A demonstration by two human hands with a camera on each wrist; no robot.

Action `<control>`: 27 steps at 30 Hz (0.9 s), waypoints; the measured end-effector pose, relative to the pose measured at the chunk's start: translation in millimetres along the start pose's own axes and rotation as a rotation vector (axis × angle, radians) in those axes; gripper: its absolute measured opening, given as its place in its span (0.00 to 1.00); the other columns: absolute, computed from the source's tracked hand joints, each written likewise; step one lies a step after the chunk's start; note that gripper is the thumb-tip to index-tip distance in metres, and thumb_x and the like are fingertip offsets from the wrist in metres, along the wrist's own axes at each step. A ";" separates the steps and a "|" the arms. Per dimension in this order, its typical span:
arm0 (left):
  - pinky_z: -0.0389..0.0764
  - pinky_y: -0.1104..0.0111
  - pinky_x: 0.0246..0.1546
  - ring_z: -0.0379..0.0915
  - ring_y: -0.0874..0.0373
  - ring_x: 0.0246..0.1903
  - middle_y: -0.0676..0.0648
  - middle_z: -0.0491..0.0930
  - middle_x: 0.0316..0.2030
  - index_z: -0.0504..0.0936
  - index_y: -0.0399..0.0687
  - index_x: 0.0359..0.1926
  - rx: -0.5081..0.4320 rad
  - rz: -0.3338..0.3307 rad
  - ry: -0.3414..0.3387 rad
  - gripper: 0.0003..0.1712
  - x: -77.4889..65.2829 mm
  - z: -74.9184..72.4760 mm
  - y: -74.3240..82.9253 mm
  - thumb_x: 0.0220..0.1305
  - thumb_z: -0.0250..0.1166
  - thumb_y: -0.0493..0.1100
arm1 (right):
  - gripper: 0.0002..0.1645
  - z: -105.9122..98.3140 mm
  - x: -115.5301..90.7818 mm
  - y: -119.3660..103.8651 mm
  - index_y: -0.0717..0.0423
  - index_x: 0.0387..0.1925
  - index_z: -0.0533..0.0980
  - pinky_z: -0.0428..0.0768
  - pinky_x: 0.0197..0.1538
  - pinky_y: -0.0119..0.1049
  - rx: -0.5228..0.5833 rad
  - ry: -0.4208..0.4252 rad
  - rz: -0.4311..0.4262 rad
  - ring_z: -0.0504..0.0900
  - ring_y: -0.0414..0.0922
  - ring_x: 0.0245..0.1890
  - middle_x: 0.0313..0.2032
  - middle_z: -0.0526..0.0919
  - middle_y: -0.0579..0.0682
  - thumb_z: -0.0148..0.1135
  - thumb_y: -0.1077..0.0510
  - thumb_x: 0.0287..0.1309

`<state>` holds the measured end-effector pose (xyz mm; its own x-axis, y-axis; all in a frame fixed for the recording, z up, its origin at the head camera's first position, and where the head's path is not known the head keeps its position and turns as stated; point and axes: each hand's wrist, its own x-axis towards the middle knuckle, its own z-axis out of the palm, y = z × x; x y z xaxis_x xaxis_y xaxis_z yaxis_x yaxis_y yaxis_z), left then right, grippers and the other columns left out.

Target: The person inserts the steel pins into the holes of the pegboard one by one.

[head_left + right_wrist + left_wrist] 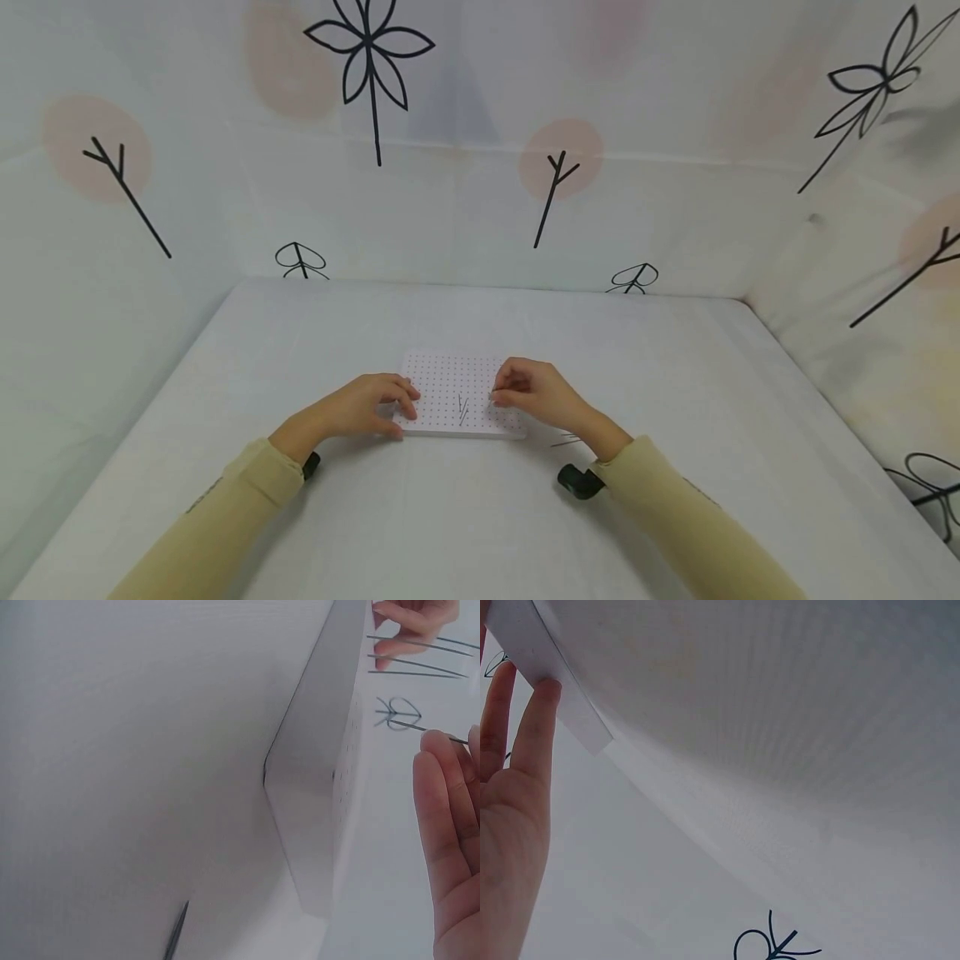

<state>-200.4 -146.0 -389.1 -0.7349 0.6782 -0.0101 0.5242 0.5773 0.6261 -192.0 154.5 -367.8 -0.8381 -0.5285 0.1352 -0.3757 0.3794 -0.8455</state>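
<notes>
A white pegboard (pixel 442 383) dotted with small holes lies on the table. Several thin dark metal pins (pixel 461 403) stand up from its surface, seen side-on in the right wrist view as slim pins (pixel 420 664). My left hand (pixel 367 406) rests on the board's left edge, with fingertips over the top and the thumb by the front corner. Extended fingers (pixel 536 727) touch the board's side in the left wrist view. Above the board's right part, my right hand (pixel 542 392) pinches one thin pin (pixel 409 726) between its fingertips; whether its tip meets a hole, I cannot tell.
Loose pins (pixel 566 440) lie on the white table (pixel 450 517) beneath the right wrist, one pin (pixel 177 930) also showing in the right wrist view. A white cloth (pixel 450 208) with black plant drawings encloses the back and sides.
</notes>
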 end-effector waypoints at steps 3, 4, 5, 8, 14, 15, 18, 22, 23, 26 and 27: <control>0.62 0.53 0.60 0.64 0.50 0.58 0.53 0.75 0.50 0.83 0.56 0.32 0.007 -0.001 0.000 0.11 0.4 0.1 0.2 0.46 0.74 0.39 | 0.06 3.1 1.8 -1.6 0.63 0.32 0.73 0.81 0.38 0.33 -0.012 0.005 0.016 0.81 0.46 0.33 0.31 0.80 0.54 0.63 0.70 0.53; 0.62 0.53 0.60 0.64 0.50 0.58 0.53 0.75 0.50 0.83 0.56 0.32 0.009 -0.001 0.000 0.11 0.5 0.1 0.3 0.46 0.74 0.39 | 0.06 4.1 3.2 2.1 0.63 0.32 0.73 0.81 0.38 0.32 -0.017 0.006 0.017 0.81 0.46 0.33 0.32 0.80 0.53 0.63 0.70 0.53; 0.62 0.53 0.60 0.64 0.50 0.58 0.53 0.76 0.50 0.83 0.56 0.32 0.011 -0.002 0.000 0.11 0.5 0.1 0.3 0.46 0.74 0.39 | 0.06 4.9 4.0 4.0 0.62 0.32 0.74 0.81 0.38 0.32 -0.017 0.006 0.017 0.81 0.46 0.33 0.31 0.81 0.53 0.64 0.69 0.53; 0.62 0.53 0.60 0.63 0.49 0.59 0.52 0.76 0.50 0.83 0.57 0.32 0.014 -0.003 -0.002 0.11 0.6 0.0 1.0 0.47 0.74 0.39 | 0.07 6.7 5.5 6.6 0.60 0.31 0.74 0.80 0.39 0.32 -0.008 0.002 0.014 0.80 0.43 0.32 0.31 0.80 0.50 0.65 0.67 0.53; 0.62 0.53 0.60 0.63 0.49 0.58 0.52 0.75 0.50 0.83 0.57 0.33 0.014 -0.007 -0.006 0.11 0.2 -0.6 2.6 0.47 0.74 0.40 | 0.07 10.3 8.4 7.8 0.57 0.30 0.74 0.80 0.39 0.33 -0.018 -0.007 -0.034 0.80 0.42 0.32 0.31 0.80 0.47 0.66 0.66 0.52; 0.62 0.53 0.60 0.64 0.49 0.58 0.52 0.75 0.50 0.83 0.57 0.33 0.015 -0.007 -0.005 0.11 0.1 -0.7 2.5 0.47 0.74 0.40 | 0.07 11.1 9.0 7.9 0.57 0.30 0.74 0.80 0.39 0.33 -0.019 -0.009 -0.041 0.80 0.42 0.32 0.30 0.80 0.47 0.66 0.66 0.52; 0.63 0.53 0.60 0.64 0.49 0.58 0.53 0.75 0.50 0.83 0.57 0.33 0.020 0.000 -0.004 0.11 0.1 -0.7 2.2 0.47 0.74 0.40 | 0.07 13.0 10.3 7.4 0.57 0.30 0.74 0.80 0.39 0.33 -0.016 -0.016 -0.052 0.81 0.41 0.32 0.31 0.80 0.47 0.66 0.66 0.52; 0.63 0.53 0.60 0.64 0.49 0.58 0.53 0.76 0.50 0.83 0.57 0.33 0.027 0.002 -0.005 0.11 0.0 -0.8 2.2 0.47 0.74 0.39 | 0.07 15.2 12.0 6.9 0.57 0.30 0.74 0.80 0.39 0.33 -0.022 -0.020 -0.050 0.80 0.41 0.32 0.31 0.80 0.47 0.66 0.66 0.52; 0.63 0.53 0.60 0.64 0.50 0.58 0.53 0.76 0.50 0.83 0.57 0.33 0.028 0.000 -0.005 0.11 0.1 -0.8 2.4 0.47 0.74 0.39 | 0.08 15.7 12.5 6.5 0.57 0.30 0.74 0.80 0.39 0.32 -0.021 -0.020 -0.045 0.80 0.41 0.32 0.31 0.80 0.47 0.66 0.66 0.52; 0.63 0.53 0.60 0.64 0.49 0.58 0.52 0.76 0.50 0.83 0.57 0.33 0.026 -0.003 -0.004 0.11 0.2 -0.9 3.0 0.47 0.74 0.39 | 0.08 17.0 13.9 6.1 0.57 0.30 0.74 0.80 0.38 0.32 -0.023 -0.023 -0.049 0.80 0.41 0.32 0.31 0.80 0.47 0.66 0.66 0.52; 0.63 0.53 0.60 0.64 0.49 0.58 0.52 0.76 0.50 0.83 0.56 0.33 0.023 -0.001 -0.003 0.11 0.3 -0.9 3.2 0.47 0.74 0.39 | 0.07 17.2 14.1 5.9 0.57 0.30 0.74 0.80 0.38 0.32 -0.022 -0.026 -0.056 0.80 0.41 0.32 0.31 0.80 0.47 0.66 0.66 0.52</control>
<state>-199.3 -144.3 -386.4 -0.7338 0.6792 -0.0132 0.5332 0.5879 0.6083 -199.3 136.2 -379.8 -0.8050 -0.5689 0.1683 -0.4306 0.3651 -0.8254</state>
